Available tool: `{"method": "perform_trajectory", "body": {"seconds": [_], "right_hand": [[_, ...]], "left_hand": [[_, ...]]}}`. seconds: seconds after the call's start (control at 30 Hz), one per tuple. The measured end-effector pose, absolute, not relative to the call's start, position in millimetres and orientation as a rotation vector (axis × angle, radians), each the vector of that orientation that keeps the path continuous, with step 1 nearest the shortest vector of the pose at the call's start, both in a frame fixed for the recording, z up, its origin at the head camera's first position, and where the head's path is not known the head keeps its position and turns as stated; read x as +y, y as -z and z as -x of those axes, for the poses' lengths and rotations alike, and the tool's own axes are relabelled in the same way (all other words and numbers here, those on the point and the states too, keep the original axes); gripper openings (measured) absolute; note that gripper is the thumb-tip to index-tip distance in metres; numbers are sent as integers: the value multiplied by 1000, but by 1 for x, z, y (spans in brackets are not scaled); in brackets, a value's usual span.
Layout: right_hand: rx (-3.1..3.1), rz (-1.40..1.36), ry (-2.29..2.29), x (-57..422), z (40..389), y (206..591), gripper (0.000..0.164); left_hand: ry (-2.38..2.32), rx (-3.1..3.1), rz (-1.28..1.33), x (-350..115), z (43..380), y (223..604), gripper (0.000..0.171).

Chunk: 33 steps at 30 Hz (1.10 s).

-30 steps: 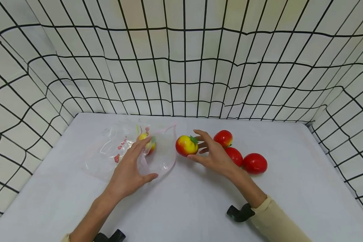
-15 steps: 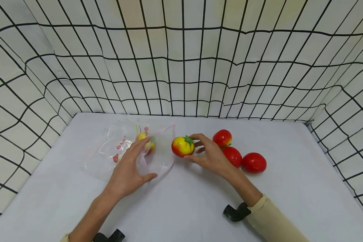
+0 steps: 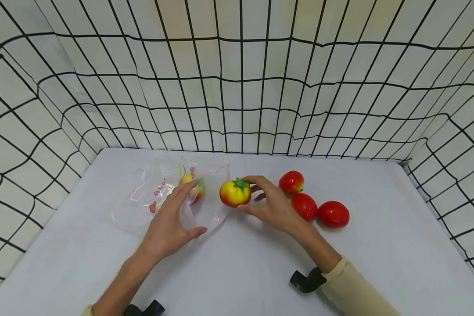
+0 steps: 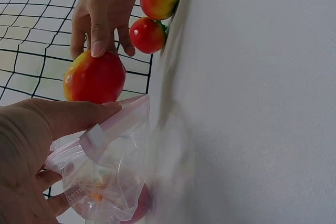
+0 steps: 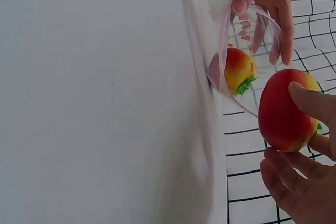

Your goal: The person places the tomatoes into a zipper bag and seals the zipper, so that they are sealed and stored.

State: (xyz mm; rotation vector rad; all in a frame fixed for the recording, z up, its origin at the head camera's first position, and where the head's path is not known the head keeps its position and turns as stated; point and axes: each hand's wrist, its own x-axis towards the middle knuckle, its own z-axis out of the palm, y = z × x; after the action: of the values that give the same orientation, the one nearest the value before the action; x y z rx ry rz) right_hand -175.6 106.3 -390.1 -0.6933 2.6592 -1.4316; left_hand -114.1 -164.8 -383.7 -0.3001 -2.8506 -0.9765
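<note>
Head view: we see the right hand grasping a red-yellow tomato at the mouth of a clear bag. Left wrist view: the left hand, thumb and fingers spread, touches the bag, apparently unclenched. Right wrist view: a second tomato lies inside.

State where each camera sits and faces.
On head: looks forward and down over a white table; left hand, right hand and forearms show.
On left wrist: looks along the left hand at a clear plastic bag; right hand beyond.
On right wrist: looks at the right hand holding a round red and yellow tomato; left hand opposite.
Both wrist views share bag and that tomato.
</note>
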Motion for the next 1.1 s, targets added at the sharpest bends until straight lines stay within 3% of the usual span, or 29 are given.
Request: {"method": "perform_trajectory", "body": {"seconds": [0.23,1.1], "right_hand": [[2669,685,1415,99,175,390,79],[2745,631,1460,80,173,401,67]], "left_hand": [[972,-2853,299,-164,114,383,110],[959,-2863,287,-164,112,382,111]]}}
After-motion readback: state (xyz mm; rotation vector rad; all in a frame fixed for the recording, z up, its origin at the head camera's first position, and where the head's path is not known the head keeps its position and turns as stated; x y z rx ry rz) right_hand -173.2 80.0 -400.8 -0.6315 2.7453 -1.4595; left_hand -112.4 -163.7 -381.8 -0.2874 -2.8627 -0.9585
